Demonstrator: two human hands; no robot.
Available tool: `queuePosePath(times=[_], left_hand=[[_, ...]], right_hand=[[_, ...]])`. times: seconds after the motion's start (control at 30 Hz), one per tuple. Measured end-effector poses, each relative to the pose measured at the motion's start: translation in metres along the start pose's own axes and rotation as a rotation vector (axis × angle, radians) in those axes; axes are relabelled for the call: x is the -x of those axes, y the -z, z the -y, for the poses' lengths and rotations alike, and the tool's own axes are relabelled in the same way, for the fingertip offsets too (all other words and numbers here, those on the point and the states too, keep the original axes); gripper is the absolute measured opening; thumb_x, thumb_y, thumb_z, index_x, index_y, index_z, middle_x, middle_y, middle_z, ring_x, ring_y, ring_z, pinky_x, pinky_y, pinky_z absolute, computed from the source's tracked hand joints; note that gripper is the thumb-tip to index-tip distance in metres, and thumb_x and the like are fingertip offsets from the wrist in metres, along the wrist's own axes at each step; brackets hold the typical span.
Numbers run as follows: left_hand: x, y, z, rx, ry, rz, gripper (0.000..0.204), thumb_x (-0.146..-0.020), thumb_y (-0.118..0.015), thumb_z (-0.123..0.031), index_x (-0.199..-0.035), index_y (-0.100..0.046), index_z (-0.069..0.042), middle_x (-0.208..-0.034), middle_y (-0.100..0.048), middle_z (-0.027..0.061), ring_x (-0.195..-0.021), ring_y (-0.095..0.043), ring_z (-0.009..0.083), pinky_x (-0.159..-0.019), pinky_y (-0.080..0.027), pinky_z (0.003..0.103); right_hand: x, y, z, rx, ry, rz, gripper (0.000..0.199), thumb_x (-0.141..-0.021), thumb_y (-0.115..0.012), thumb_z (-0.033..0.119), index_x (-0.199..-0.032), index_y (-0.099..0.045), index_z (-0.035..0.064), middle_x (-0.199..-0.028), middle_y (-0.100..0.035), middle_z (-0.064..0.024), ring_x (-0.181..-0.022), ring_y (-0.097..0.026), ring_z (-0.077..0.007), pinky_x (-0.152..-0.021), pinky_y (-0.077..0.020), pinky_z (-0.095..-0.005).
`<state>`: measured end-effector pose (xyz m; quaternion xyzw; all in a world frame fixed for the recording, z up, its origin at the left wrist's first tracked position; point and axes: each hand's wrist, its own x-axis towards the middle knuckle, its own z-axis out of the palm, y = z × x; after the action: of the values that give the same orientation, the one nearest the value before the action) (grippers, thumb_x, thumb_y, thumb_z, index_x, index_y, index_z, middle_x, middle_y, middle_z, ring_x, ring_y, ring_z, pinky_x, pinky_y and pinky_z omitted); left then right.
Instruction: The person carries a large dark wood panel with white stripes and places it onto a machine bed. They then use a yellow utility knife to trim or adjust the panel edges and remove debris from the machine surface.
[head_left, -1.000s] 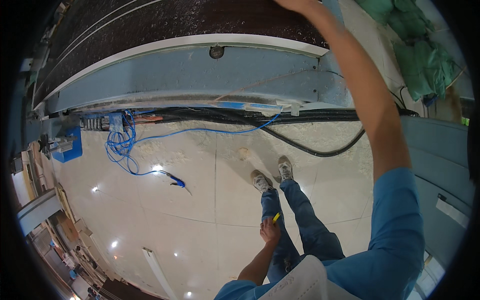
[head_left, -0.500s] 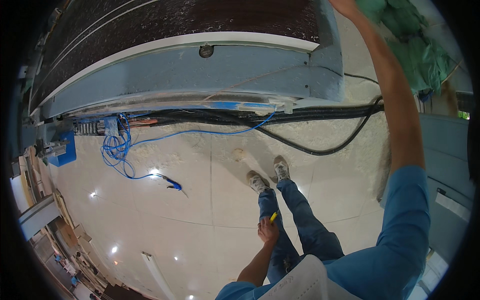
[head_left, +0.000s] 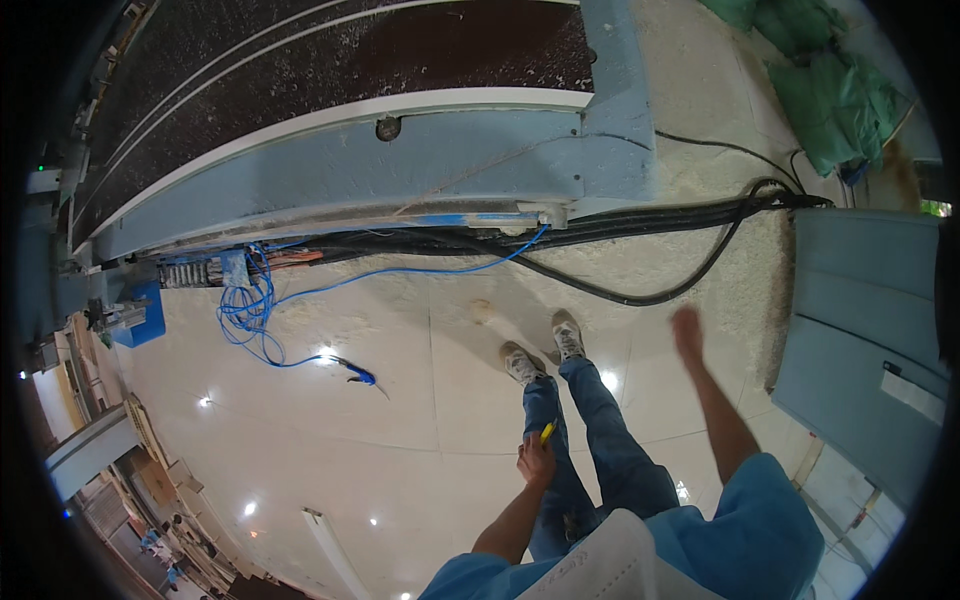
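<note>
Down by my left thigh, my left hand (head_left: 536, 460) is closed around a slim yellow object (head_left: 548, 431); one end sticks out past the fingers, and its exact kind is hidden. My right hand (head_left: 687, 336) hangs in the air over the floor to the right of my shoes. Motion smears its fingers, and I see nothing in it. Ahead of me stands a blue-grey machine (head_left: 480, 150) with a dark brown, dusty top panel (head_left: 450, 55) edged in white.
Thick black cables (head_left: 640, 298) run along the machine's base over dust. A coiled blue air hose (head_left: 245, 310) leads to a blue air gun (head_left: 362, 377) on the floor. Green sacks (head_left: 835, 105) lie far right, beside a grey-blue cabinet (head_left: 865, 330). Boards (head_left: 165, 475) stand at left.
My right hand has come down from beside the machine's far right corner to above the floor on the right. My left hand keeps the yellow object by my thigh. The view has shifted slightly.
</note>
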<state>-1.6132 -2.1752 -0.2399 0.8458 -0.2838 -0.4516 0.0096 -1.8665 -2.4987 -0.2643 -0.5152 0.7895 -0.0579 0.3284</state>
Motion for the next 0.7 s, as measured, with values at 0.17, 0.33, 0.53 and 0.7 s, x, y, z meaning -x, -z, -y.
queuePosePath(times=[0.17,0.33,0.53,0.7], left_hand=[[-0.008,0.036,0.014,0.006,0.080,0.145,0.030,-0.094,-0.052,-0.039,-0.111,-0.058,-0.015,-0.106,-0.067,0.0167,-0.101,-0.063,0.0402,-0.083,-0.050,0.052],[-0.006,0.084,0.028,-0.033,0.071,0.087,0.035,-0.094,-0.053,-0.044,-0.114,-0.058,-0.016,-0.093,-0.069,0.0217,-0.092,-0.065,0.0452,-0.077,-0.049,0.056],[0.003,0.134,0.011,-0.045,-0.035,0.000,0.035,-0.091,-0.055,-0.041,-0.109,-0.064,-0.013,-0.094,-0.069,0.0204,-0.093,-0.066,0.0418,-0.077,-0.050,0.054],[0.002,0.153,-0.009,-0.157,-0.235,-0.066,0.042,-0.083,-0.061,-0.045,-0.092,-0.066,-0.004,-0.089,-0.068,0.0215,-0.086,-0.066,0.0405,-0.073,-0.050,0.051]], right_hand=[[0.190,-0.026,-0.116,0.767,0.088,1.249,0.074,-0.089,-0.051,0.054,-0.134,-0.050,-0.0049,-0.137,-0.052,-0.0262,-0.127,-0.050,-0.0396,-0.109,-0.0383,-0.0427],[0.210,-0.007,-0.087,0.523,0.240,1.061,0.063,-0.090,-0.049,0.055,-0.111,-0.063,-0.0033,-0.109,-0.067,-0.0218,-0.102,-0.064,-0.0385,-0.090,-0.0502,-0.0452],[0.177,0.026,-0.028,-0.529,-0.220,0.578,0.029,-0.090,-0.061,0.030,-0.100,-0.066,0.0034,-0.084,-0.068,-0.0061,-0.072,-0.066,-0.0144,-0.063,-0.0515,-0.0291],[0.203,0.065,-0.009,-0.749,-0.236,0.431,0.021,-0.092,-0.060,0.021,-0.103,-0.066,0.0049,-0.091,-0.069,-0.0079,-0.084,-0.068,-0.0182,-0.072,-0.0543,-0.0323]])
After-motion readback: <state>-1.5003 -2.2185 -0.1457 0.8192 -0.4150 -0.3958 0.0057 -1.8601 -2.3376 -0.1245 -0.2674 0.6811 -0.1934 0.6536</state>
